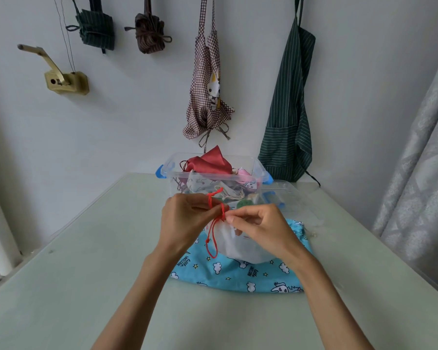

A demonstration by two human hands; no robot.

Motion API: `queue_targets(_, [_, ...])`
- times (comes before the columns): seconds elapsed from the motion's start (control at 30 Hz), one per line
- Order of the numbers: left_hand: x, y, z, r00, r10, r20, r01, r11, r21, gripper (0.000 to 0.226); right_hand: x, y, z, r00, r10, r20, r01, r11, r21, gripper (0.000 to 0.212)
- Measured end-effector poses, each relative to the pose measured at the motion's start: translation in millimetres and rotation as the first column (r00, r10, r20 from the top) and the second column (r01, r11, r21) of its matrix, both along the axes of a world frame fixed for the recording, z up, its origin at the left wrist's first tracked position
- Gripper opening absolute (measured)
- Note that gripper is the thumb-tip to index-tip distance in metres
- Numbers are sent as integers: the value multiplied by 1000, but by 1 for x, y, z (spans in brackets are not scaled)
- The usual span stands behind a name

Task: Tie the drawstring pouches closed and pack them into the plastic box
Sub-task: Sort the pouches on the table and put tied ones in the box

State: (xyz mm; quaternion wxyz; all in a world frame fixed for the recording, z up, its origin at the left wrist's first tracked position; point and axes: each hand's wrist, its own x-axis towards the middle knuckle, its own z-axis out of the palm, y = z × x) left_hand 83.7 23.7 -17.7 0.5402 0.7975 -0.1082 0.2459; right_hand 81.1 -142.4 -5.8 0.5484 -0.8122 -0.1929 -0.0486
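We see both hands raised over the pale green table (86,248), working at the neck of a white pouch (238,246). The left hand (185,221) has its fingers curled in and pinches the red drawstring (221,210) just above the gathered neck, with a short loop of cord sticking up past the fingertips. The right hand (261,228) meets it from the other side, thumb and forefinger closed in a pinch on the same cord at the knot, the other fingers loosely bent. A longer loop of the red cord hangs down the pouch's left side. The white pouch sits on top of a blue pouch (238,276) printed with clouds and stars, which lies flat on the table. Just behind the hands stands the clear plastic box (213,176) with blue latches, open and already filled with several pouches, a dark red pouch (213,162) lying uppermost. The box's clear lid (288,195) lies on the table just to its right. On the wall behind hang a checked apron (206,97) and a green striped apron (288,109).
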Motion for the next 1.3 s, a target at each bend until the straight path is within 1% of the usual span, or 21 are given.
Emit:
queue_targets(0.13, [1,4,-3,998,66,21,-67,995,74,23,1,-1,0,977,6,-211,6,998,57,16])
queue_targets(0.2, [4,5,-4,996,87,14,-88,991,103,27,1,-1,-2,951,49,-307,-15,994,110,17])
queue_targets(0.3, [3,5,-3,999,43,15,-44,995,90,31,2,1,-6,934,54,-354,2,988,157,15])
queue_targets(0.4, [1,3,-2,999,6,31,-8,997,74,26,2,5,-8,929,-3,-370,83,976,201,11])
queue_targets(0.47, [1,3,-2,999,4,43,-7,997,76,22,2,7,-9,934,-17,-358,103,969,224,7])
queue_targets(0.53, [1,3,-2,999,2,41,-5,997,76,25,2,10,-10,950,-63,-305,134,967,215,7])
queue_targets(0.6, [2,5,-1,1000,-28,14,27,997,74,21,1,14,-10,967,-126,-223,174,962,212,10])
queue_targets(0.7, [5,13,-1,998,-61,-36,65,988,139,16,2,12,-10,966,-246,-82,259,932,254,14])
queue_targets(0.8, [6,25,3,1000,4,-27,1,985,172,24,5,1,-8,939,-332,88,305,924,229,24])
queue_targets(0.87, [5,25,6,1000,30,3,-30,982,186,32,7,-4,-6,905,-369,211,339,926,166,25])
queue_targets(0.93, [4,24,7,999,43,16,-46,974,221,37,8,-9,-6,852,-398,341,406,913,50,18])
queue_targets(1.0, [5,26,6,998,56,-4,-53,965,258,35,8,-13,-7,793,-392,467,485,869,-94,11])
queue_targets(1.07, [7,27,3,996,89,-23,-78,948,310,29,9,-15,-9,742,-359,566,535,826,-177,9])
queue_targets(1.13, [8,29,1,992,120,-42,-99,936,337,24,10,-12,-9,727,-338,598,551,806,-215,11])
queue_targets(1.2, [10,31,-2,987,136,-86,-99,935,340,22,13,-9,-9,742,-333,582,556,790,-257,11])
queue_targets(1.27, [13,32,-5,976,164,-146,-96,915,393,24,15,-6,-16,780,-329,532,552,761,-339,9])
queue_targets(1.3, [14,31,-7,966,191,-176,-97,894,437,24,16,-4,-22,817,-327,475,529,753,-392,8])
